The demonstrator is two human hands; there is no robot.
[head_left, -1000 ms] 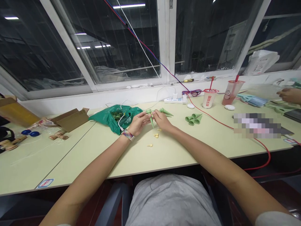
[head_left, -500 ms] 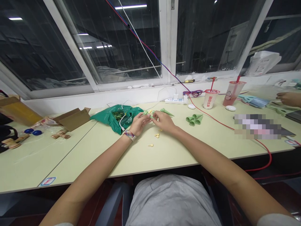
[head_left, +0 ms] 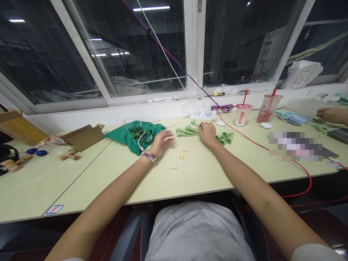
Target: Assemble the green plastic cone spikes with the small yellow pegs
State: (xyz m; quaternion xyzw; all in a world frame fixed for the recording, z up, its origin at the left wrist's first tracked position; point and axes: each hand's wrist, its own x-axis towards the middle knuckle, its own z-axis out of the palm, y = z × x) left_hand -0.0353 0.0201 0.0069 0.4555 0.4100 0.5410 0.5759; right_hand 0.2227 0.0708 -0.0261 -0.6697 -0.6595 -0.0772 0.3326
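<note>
My left hand (head_left: pixel 161 143) rests beside the green plastic bag (head_left: pixel 123 135), its fingers apart and nothing in them. Farther right, my right hand (head_left: pixel 208 133) is closed on a green plastic spike (head_left: pixel 194 124); the fingers cover its far part. Several more green spikes (head_left: pixel 186 133) lie together just left of that hand. To its right is a group of hollow green cones (head_left: pixel 224 139), partly behind the hand. Small yellow plastic pieces (head_left: pixel 181 156) are scattered on the table in front of the hands. More green pieces show in the bag's mouth.
A power strip (head_left: pixel 201 116) stands by the wall. Two drink cups, one pale (head_left: pixel 241 115) and one pinkish (head_left: pixel 268 108), stand at the back right. A red cable (head_left: pixel 255 144) crosses the table. Cardboard (head_left: pixel 83 137) and wooden toys (head_left: pixel 69 156) lie left. Another person's hand (head_left: pixel 332 115) shows far right.
Both hands were together on a green spike and a small yellow piece. My right hand has moved right with a green spike; my left hand has let go and opened.
</note>
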